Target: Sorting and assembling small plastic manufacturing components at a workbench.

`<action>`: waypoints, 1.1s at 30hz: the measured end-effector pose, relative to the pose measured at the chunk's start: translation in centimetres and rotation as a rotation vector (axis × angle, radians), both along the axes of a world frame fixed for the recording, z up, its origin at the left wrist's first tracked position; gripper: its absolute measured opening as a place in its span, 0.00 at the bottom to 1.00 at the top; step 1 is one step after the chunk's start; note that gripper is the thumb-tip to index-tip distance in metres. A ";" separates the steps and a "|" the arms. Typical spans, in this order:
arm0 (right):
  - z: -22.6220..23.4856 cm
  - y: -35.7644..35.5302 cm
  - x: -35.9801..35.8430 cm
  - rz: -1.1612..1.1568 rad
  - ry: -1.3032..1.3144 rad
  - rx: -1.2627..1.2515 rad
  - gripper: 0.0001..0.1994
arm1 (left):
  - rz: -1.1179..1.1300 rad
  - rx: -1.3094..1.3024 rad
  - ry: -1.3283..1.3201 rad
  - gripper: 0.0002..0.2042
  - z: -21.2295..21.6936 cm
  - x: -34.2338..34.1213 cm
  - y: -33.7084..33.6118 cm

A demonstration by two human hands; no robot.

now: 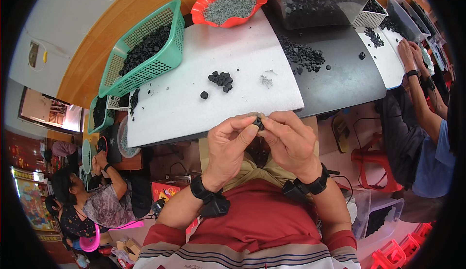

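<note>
Between the fingertips of both hands is a small black plastic part [258, 122], held just past the near edge of the white work mat [194, 109]. My left hand [230, 142] pinches it from the left with thumb and forefinger. From the other side my right hand [290, 140] grips it, fingers curled; much of the part is hidden. Ahead on the mat lie a cluster of small black parts [221, 80], a single round black piece [204, 95] and a little pile of metal screws [266, 80].
A green basket [145, 70] of black parts stands at the left, with a red scalloped bowl [229, 7] of screws behind. Clear bins [320, 7] and loose black pieces [301, 55] are at the far right. People work on both sides; a red stool [374, 164] stands right.
</note>
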State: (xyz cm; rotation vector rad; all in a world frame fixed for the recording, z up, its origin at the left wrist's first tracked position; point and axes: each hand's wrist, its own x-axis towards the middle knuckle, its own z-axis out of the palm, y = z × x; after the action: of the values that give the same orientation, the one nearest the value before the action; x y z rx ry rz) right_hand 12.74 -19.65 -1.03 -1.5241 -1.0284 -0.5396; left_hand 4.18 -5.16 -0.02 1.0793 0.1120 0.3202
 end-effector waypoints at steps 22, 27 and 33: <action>-0.6 -0.5 -0.7 -0.029 0.049 0.013 0.17 | -0.033 -0.095 0.048 0.10 -0.2 -0.4 -0.5; -0.7 -0.6 -0.7 -0.043 0.020 0.027 0.16 | -0.047 -0.096 0.034 0.10 0.0 -0.3 -0.6; -0.6 -0.6 -0.7 -0.064 -0.005 0.050 0.16 | -0.070 -0.169 0.047 0.09 -0.1 -0.4 -0.8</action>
State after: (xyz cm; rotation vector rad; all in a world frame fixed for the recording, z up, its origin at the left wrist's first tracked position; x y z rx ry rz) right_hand 12.05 -20.25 -1.60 -1.5166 -0.9656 -0.6098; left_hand 3.76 -5.96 -0.08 0.9213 0.1407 0.2179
